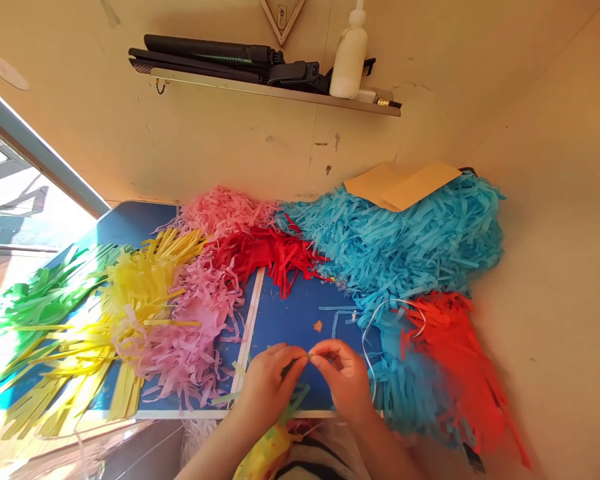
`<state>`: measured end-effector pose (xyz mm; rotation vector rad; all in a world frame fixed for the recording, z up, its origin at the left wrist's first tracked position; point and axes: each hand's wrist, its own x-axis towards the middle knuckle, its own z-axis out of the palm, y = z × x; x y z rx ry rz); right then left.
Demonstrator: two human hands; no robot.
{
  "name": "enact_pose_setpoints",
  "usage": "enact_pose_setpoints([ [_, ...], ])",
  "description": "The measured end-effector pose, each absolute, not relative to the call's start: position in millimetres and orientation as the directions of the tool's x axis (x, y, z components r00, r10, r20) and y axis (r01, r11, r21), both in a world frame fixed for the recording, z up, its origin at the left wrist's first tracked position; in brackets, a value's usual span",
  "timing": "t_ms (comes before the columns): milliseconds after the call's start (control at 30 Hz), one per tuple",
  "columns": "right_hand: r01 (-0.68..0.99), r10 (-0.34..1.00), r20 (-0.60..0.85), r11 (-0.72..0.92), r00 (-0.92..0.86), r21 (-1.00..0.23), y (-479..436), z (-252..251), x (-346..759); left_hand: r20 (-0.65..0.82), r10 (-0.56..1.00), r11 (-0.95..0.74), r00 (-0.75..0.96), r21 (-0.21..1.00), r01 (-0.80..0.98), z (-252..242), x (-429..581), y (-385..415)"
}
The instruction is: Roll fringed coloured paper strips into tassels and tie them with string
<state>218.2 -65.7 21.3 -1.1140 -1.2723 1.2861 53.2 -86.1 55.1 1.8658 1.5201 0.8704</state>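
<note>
Pinching hands (269,381) (347,381) (near table edge (180,414))

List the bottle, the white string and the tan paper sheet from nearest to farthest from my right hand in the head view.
1. White string: just right of your right hand.
2. Tan paper sheet: farther back, on the blue fringe.
3. Bottle: farthest, on the wall shelf.

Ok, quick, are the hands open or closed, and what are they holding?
Left hand: pinched closed, fingertips meeting the other hand's; anything held is too small to name.
Right hand: pinched closed too; what it holds can't be told.
</note>
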Motion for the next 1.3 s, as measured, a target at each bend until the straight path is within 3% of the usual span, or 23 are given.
enact_pose_setpoints([
  [167, 0.077, 0.984, 0.068, 0.082, -0.167, -0.994, -66.3, 25.1, 225.6, 0.098, 0.971, -0.211, 0.219, 0.784, 0.584, 57.0, 52.3, -92.8],
  [433, -0.216, 0.963, -0.083, -0.141, -0.257, -0.966, -63.6, 25.9, 232.1, 0.13, 0.952, -0.276, 0.277, 0.758, 0.592, 61.7, 52.5, -92.3],
  [700, 0.159, 0.979, 0.136, 0.16, -0.152, -0.974, -72.8, 28.5, 233.7, 0.184, 0.947, -0.314, 0.262, 0.694, 0.648, 60.0, 57.4, -88.1],
  [900, 0.203, 0.979, 0.189, 0.202, -0.082, -0.958, -74.8, 28.4, 234.0, 0.251, 0.949, -0.315, 0.192, 0.714, 0.625, 53.2, 56.8, -84.8],
  [1133, 0.22, 0.964, 0.259, 0.264, -0.054, -0.939, -77.4, 32.1, 229.6, 0.525, 0.836, -0.507, 0.162, 0.624, 0.594, 48.6, 62.4, -84.4],
  [1300, 0.258, 0.93, 0.364, 0.362, -0.039, -0.896, -77.7, 32.2, 229.2, 0.53, 0.841, -0.481, 0.111, 0.637, 0.602, 50.7, 70.0, -83.8],
])
